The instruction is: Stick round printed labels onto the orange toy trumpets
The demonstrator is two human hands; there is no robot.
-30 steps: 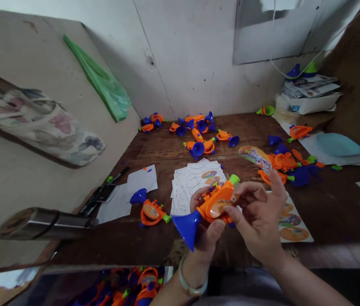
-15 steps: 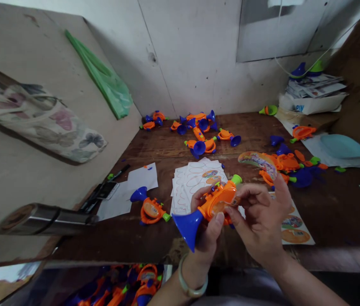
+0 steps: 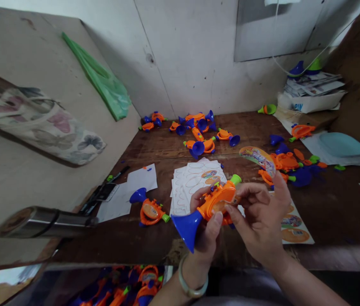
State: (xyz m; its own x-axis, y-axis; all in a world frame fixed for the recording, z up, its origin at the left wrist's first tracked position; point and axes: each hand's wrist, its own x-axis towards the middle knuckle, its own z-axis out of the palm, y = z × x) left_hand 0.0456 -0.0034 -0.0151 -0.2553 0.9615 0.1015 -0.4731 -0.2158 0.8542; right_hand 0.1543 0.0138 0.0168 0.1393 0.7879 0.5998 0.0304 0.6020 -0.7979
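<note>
Near centre, left hand [image 3: 210, 231] grips toy trumpet [image 3: 215, 200]; right hand [image 3: 259, 216] pinches sticker [image 3: 224, 206] at its face. Probably best: hold trumpet steady, align edges, smooth outward, second sticker [image 3: 257, 157] clear.

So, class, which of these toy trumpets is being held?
The toy trumpet in the left hand, its blue bell angled down; no hand touches the others on the table or in the pile below.
</note>
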